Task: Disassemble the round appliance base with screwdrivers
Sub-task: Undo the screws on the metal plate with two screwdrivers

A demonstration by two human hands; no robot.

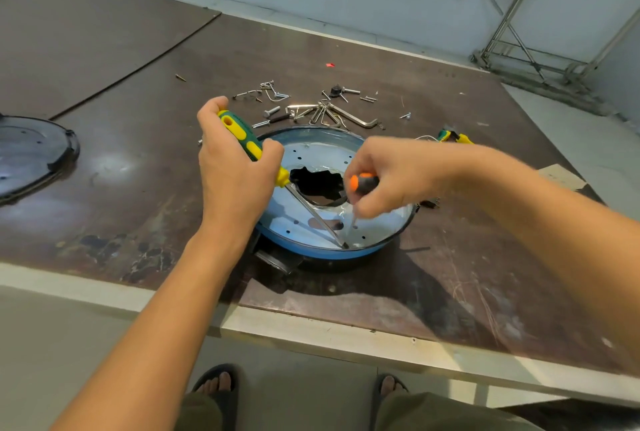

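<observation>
Two bare forearms (180, 309) reach over the table (138, 170) edge to the one round appliance base (313, 151), which lies near the table's front with its pale blue perforated plate up and a ragged dark hole at its middle. The next move, I judge, turns on one spot at the base's near rim, where two tool tips meet. The green-and-yellow screwdriver (242, 134) slants its long shaft from far left down to near right, and the orange-and-black screwdriver (363, 182) stands almost upright over that spot. The left hand (232, 167) wraps its fingers round the first handle; the right hand (391, 177), nearer the spot, pinches the second. Beyond lies one heap of loose screws and hex keys (311, 111), too many to count. One yellow-handled tool (453, 136) lies at right and one black cover (31, 153) well apart at left
</observation>
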